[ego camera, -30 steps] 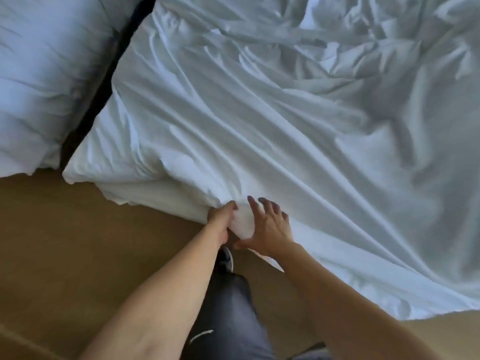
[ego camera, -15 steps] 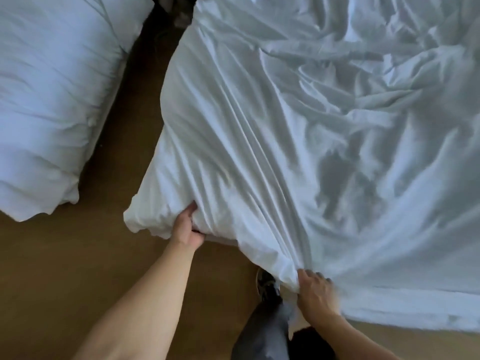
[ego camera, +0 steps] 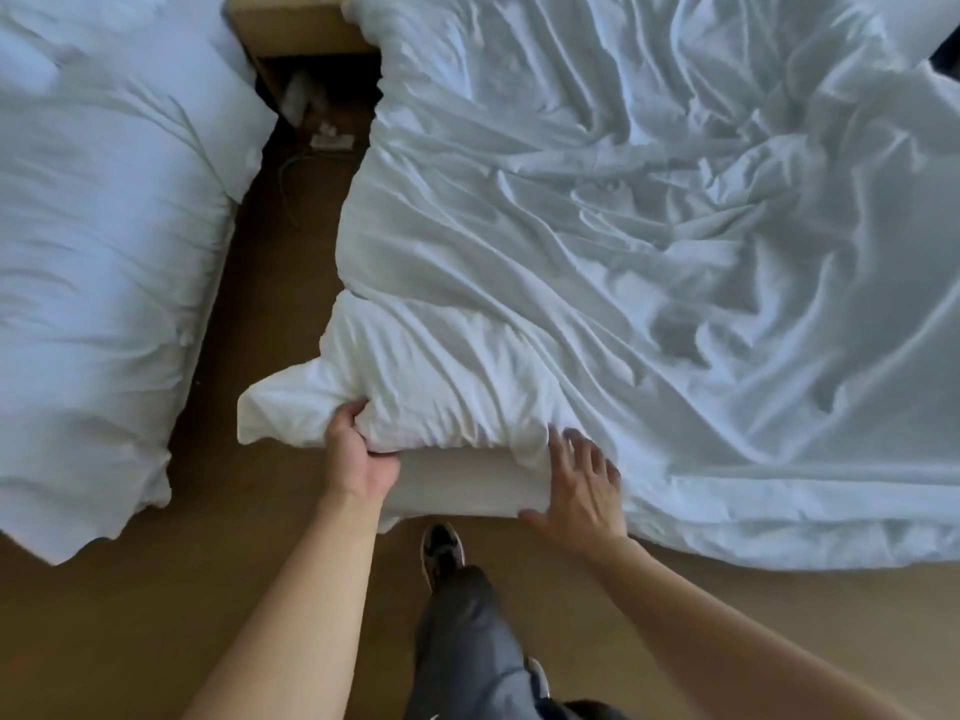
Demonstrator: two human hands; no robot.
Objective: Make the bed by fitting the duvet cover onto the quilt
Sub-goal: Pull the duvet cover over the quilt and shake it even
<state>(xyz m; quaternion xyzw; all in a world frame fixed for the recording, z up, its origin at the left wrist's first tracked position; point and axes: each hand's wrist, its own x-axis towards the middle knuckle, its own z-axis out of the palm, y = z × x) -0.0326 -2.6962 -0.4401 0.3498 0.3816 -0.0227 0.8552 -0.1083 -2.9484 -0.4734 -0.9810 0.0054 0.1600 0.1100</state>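
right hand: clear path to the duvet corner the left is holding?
Probably yes. The right hand lies open on the duvet edge, beside the corner the left hand grips; only loose fabric lies between.

1. I'm in a bedroom, perhaps a hotel room: two beds, left [ego camera: 104, 252] and right [ego camera: 623, 226], in white linen.
2. A nightstand [ego camera: 291, 23] stands far between them on brown floor [ego camera: 130, 615].

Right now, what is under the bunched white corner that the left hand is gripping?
Under the bunched corner, which the left hand grips, a flat white side of the bed shows; the right hand rests open there. What fills the corner is covered by cloth.
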